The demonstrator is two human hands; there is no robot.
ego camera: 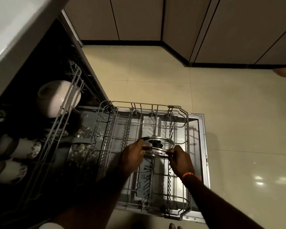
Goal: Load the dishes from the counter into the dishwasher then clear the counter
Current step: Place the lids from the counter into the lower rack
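A round glass pot lid (157, 147) with a metal rim and a black knob is held on edge over the pulled-out lower rack (186, 129) of the dishwasher. My left hand (133, 156) grips its left rim and my right hand (180, 160) grips its right rim. The lid sits among the rack's upright tines, above the open dishwasher door (203, 146). The upper rack (69, 103) at the left holds a pale bowl (56, 98) and cups (21, 147), all upended or on their sides.
The counter edge (18, 30) overhangs the dishwasher at the upper left. Cabinet fronts (139, 19) line the far side of the tiled floor (238, 113). My toes (174, 226) show at the bottom edge, just in front of the open door.
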